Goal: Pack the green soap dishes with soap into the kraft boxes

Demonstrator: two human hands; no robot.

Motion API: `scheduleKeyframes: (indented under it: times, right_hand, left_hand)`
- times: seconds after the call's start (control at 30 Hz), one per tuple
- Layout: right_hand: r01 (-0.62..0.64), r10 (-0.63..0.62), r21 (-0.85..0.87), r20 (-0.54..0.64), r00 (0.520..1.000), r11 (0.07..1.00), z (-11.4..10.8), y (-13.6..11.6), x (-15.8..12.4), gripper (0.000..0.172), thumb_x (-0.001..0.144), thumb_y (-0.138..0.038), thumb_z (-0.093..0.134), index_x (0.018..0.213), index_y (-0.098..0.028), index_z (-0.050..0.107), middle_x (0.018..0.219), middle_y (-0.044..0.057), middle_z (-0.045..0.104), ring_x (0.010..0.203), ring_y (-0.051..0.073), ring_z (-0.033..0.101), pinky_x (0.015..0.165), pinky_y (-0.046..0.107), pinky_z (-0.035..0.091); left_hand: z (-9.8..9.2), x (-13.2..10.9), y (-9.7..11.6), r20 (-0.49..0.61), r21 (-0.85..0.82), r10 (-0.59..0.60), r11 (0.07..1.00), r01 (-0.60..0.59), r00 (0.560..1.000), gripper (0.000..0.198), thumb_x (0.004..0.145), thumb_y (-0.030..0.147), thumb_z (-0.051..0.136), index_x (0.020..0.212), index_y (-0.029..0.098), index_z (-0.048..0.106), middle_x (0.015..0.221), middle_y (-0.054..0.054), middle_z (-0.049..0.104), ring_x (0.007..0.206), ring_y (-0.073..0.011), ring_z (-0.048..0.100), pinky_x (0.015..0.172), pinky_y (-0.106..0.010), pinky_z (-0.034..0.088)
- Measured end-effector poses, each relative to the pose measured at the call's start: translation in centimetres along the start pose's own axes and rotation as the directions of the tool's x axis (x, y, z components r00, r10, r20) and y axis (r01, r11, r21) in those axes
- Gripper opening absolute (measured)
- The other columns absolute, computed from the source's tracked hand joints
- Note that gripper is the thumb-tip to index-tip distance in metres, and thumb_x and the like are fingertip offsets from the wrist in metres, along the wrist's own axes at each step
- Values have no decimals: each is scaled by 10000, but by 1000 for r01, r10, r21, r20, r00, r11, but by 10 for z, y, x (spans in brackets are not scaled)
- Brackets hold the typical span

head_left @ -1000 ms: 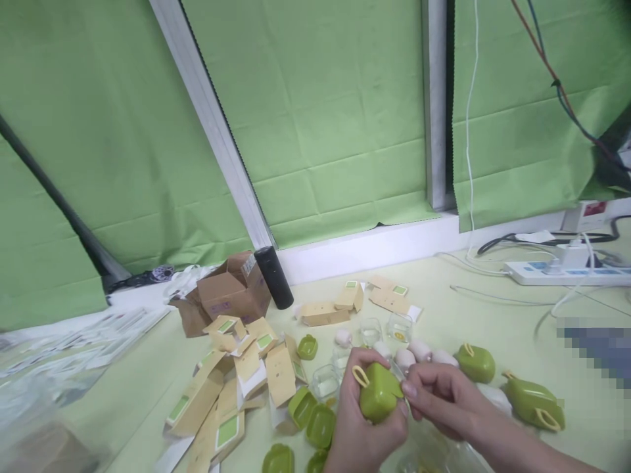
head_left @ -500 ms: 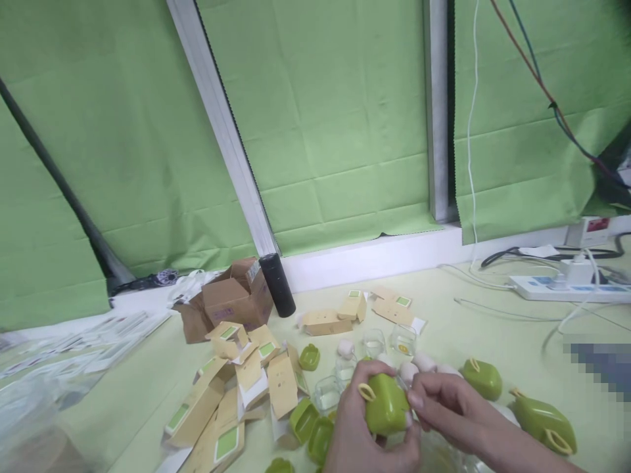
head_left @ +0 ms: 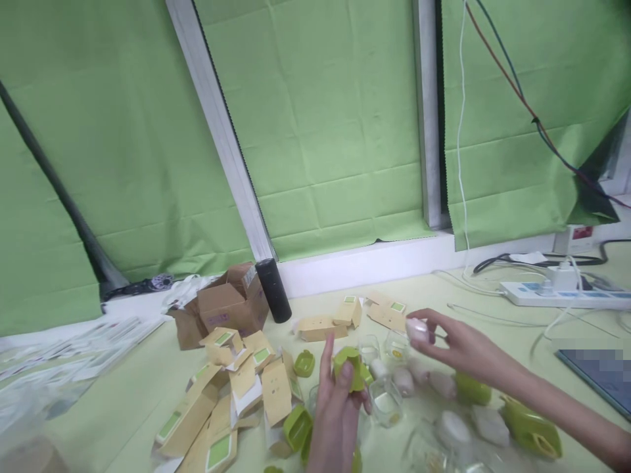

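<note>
My left hand (head_left: 335, 401) is raised above the table, thumb and fingers closed on a green plastic case (head_left: 349, 361). My right hand (head_left: 456, 348) reaches out to the right of it, fingertips pinched on a small white rounded piece (head_left: 417, 329). Below the hands lie small clear cups (head_left: 385, 401), more white pieces (head_left: 404, 380) and other green cases (head_left: 531, 430). Motion blurs the objects near the hands.
Flattened tan cardboard boxes (head_left: 236, 381) are heaped at the left, with a brown carton (head_left: 229, 305) and a black cylinder (head_left: 273, 290) behind. A white power strip (head_left: 562, 295) with cables lies at the right. Green cloth covers the wall.
The hands have come apart: my right hand moved up and right holding a white piece, while my left hand kept the green case and turned it. The camera shifted slightly right.
</note>
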State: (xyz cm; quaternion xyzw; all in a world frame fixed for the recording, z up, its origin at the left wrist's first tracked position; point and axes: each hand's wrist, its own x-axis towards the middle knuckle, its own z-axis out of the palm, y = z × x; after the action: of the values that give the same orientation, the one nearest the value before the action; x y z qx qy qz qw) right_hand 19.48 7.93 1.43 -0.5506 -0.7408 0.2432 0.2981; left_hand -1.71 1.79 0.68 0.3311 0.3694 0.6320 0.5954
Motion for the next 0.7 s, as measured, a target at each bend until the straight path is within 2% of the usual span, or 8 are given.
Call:
scheduleKeyframes:
  times: [0.03,0.07,0.13,0.2,0.33,0.43,0.57,0.7]
  right_hand:
    - [-64,60,-162,-29,998,985,-5,12,9,387,782,-459,536,1123,-277,544,899,34,666,712,208,618,606,295,423]
    - [-101,97,-202,-30,995,974,-8,24,16,337,761,-418,552,1049,-249,597,822,48,678,697,232,620,579,302,408]
    - [-132,136,-241,-3,991,961,-7,42,26,220,702,-367,599,848,-212,655,687,49,672,640,248,623,541,297,392]
    - [-129,135,-232,11,991,964,-2,48,28,217,682,-371,621,810,-197,639,651,45,657,616,249,622,532,294,394]
    - [-8,9,-149,7,1000,989,9,16,11,306,858,-515,402,954,-247,515,770,5,637,651,186,593,591,277,422]
    - [171,-178,71,104,979,983,18,-22,-12,329,935,-484,265,831,-242,463,710,-19,584,602,152,541,533,244,406]
    - [349,-346,-119,47,937,929,35,-47,-32,228,932,-328,356,744,-223,433,763,-17,540,604,138,524,552,252,363]
    - [345,-368,-345,-2,930,873,45,-42,-35,147,899,-214,369,770,-220,438,793,-4,522,521,121,492,474,238,285]
  left_hand:
    - [0,2,2,-23,-21,18,1000,-18,1000,870,715,458,672,1406,248,187,951,-52,590,552,-79,472,516,-229,373]
    - [-1,4,2,-47,-39,31,999,-33,998,821,722,472,657,1388,219,248,966,-64,594,562,-84,480,512,-230,379]
    - [-3,7,-1,-89,-72,50,996,-56,995,742,725,484,649,1334,178,354,978,-76,600,563,-85,475,499,-229,386]
    - [-6,11,-6,-103,-99,59,993,-69,993,674,716,465,667,1268,150,442,916,-66,611,561,-87,463,493,-227,397]
    - [-6,12,-10,-37,-131,44,990,-49,998,483,701,404,701,1086,127,607,837,-62,626,606,-105,501,519,-229,436]
    - [-3,9,-12,3,-136,-18,991,18,1000,407,661,369,741,980,126,674,867,-83,658,606,-109,530,537,-238,467]
    - [1,4,-23,20,-120,-62,991,64,998,427,628,370,763,986,147,695,864,-98,688,640,-132,579,576,-250,505]
    - [1,-1,-43,10,-36,-28,999,28,1000,448,597,388,777,984,173,708,877,-89,700,684,-146,601,599,-248,523]
